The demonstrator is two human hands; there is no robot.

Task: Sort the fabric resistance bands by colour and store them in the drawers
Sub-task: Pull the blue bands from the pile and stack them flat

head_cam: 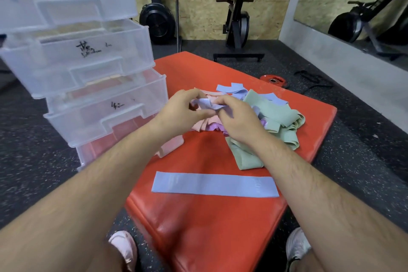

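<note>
Mostly, left hand (pixel 183 113) and right hand (pixel 239 122) hide a blue band (pixel 205 103).

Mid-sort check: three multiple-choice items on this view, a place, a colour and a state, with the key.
1. Where does the flattened band lie?
A. on the red mat, nearer the person than the pile
B. on top of the pile
C. on the floor

2. Colour of the band in the left hand and right hand?
A. green
B. pink
C. pale blue

3. How do the drawers stand?
A. pushed shut
B. pulled open
C. upside down

Key: 1 A, it lies straight on the mat; 2 C, same colour as the flattened band; 3 B, their insides show.
</note>
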